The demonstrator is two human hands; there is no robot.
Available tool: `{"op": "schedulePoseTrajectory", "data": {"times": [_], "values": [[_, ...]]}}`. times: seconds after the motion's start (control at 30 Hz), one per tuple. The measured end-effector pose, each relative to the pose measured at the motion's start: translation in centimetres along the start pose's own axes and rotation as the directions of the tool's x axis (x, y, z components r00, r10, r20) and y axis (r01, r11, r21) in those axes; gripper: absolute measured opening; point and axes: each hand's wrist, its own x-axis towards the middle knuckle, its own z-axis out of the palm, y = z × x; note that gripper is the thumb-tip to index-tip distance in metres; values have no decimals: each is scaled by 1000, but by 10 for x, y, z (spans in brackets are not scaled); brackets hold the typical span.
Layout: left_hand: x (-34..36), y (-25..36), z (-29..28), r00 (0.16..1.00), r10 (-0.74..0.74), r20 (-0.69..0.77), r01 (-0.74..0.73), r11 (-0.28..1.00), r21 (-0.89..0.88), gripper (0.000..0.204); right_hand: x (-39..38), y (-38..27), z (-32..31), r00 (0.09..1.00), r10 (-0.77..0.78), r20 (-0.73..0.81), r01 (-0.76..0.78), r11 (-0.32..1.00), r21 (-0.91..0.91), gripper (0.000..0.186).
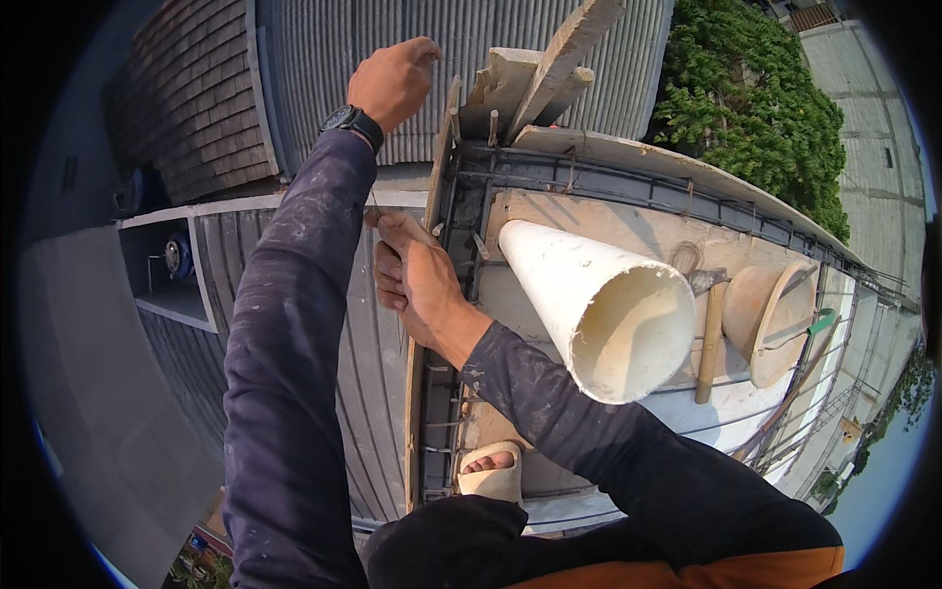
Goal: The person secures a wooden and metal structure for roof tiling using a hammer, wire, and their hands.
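My left hand (395, 83), with a dark watch at its wrist, is raised beyond the formwork board's left side, over the corrugated roof. Its fingers are curled closed, and what they may hold is hidden. Nearer to me, my right hand (422, 285) is closed in a pinch on a thin wire (373, 201), which shows above the fist and faintly below it. This hand is beside the upright edge of a wooden formwork board (417, 422). Just right of that board runs a cage of steel rebar (469, 211).
A white pipe (599, 275) stands on plywood to the right. Beyond it are a hammer (711, 344), a coil of wire (687, 257), a round tan container (770, 319) and a green-handled tool (822, 321). Timber props (564, 64) rise ahead. A lower metal roof (368, 432) drops away left. My sandalled foot (493, 471) is beside the rebar.
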Motion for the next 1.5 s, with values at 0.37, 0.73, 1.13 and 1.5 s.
{"op": "schedulePoseTrajectory", "data": {"times": [0.37,0.73,1.13,1.5], "values": [[-78,28,30,868,-393,304,494,614,-616,29,-25,97,-64,917,-355,-184,204,811,-548,32],[-104,50,40,912,-382,148,407,801,-440,30,-83,103,-80,813,-560,-157,318,654,-686,24],[-130,55,5,882,-350,316,472,650,-596,27,-68,115,-98,875,-440,-203,239,756,-610,25],[-242,58,-13,963,221,154,-220,975,-20,20,-61,93,-119,938,-173,-300,35,910,-414,31]]}}
